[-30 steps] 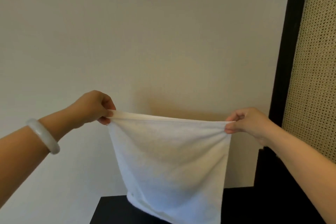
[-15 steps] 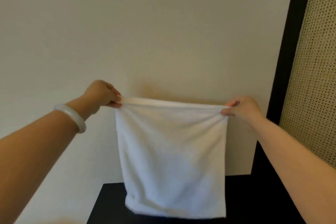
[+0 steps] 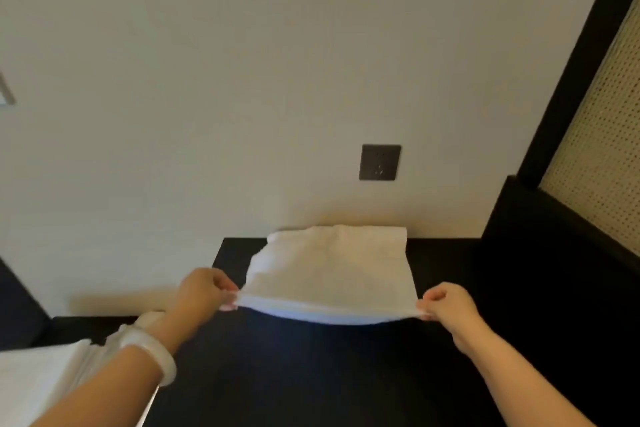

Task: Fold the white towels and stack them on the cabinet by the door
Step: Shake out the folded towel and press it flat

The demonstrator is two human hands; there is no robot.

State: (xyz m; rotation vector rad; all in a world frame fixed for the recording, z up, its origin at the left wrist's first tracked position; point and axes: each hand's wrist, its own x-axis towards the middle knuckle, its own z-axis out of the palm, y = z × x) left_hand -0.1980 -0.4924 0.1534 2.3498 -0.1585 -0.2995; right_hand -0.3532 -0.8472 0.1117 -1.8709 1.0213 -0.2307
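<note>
The white towel [image 3: 332, 267] lies at the back edge of the cabinet top [image 3: 311, 374]; the left hand [image 3: 204, 291] and right hand [image 3: 446, 305] each pinch a raised near corner. Best to hold that edge taut and lower both corners together, so it lands flat and square.

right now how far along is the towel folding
Early. Done: the white towel lies partly on the black cabinet. In hand: left hand and right hand pinch its raised near corners. Left: its folds; white cloth at lower left may be more towels.
</note>
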